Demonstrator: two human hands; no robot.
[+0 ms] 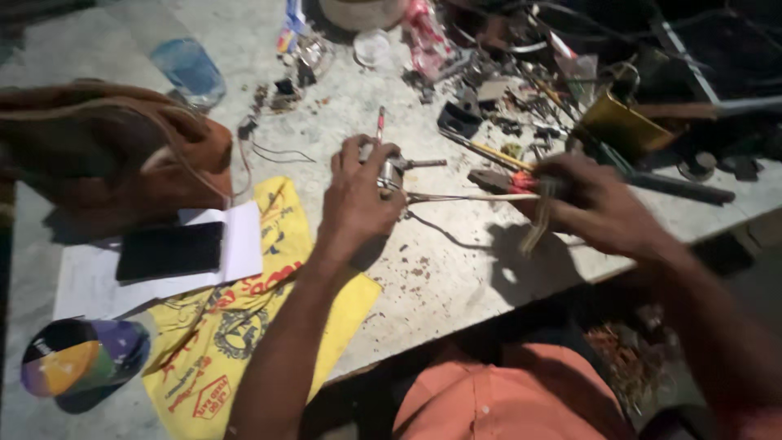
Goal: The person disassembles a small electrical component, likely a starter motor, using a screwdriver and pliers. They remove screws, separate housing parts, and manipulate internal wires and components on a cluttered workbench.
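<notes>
2 hands at work over a pale, stained bench top (456, 285). Left hand (357, 200) sits near frame centre, fingers curled and clenched around a small metal motor-like part (391, 173); a short shaft (425, 164) sticks out of it toward 3 o'clock. A thin red-tipped rod (380, 124) stands just above the hand at 12 o'clock; cannot tell whether it touches the part.

Right hand (599, 204) lies at 3 o'clock of the left, blurred. It grips a red-handled tool (509, 182) whose dark nose points toward 9 o'clock, with a pale strip (538, 224) hanging below the fingers. Thin pale wires (456, 197) run between the 2 hands; a dark wire (432, 228) trails across the bench at 5 o'clock of the left hand.

Outward:
- 7 o'clock of the left hand: yellow printed cloth (244, 326) under the forearm.
- 9 o'clock: dark phone (169, 250) on white paper (243, 240); brown bag (106, 151) above it.
- 11 o'clock: clear glass of water (189, 69).
- Far 8 o'clock, frame corner: multicoloured cap-like item (77, 363).
- 1 to 2 o'clock: heap of scrap parts and tools (505, 90), with a brass-coloured can (623, 124) and a dark bar (680, 189) beside the right hand.
- 6 o'clock, below the bench edge: orange garment (505, 399).
</notes>
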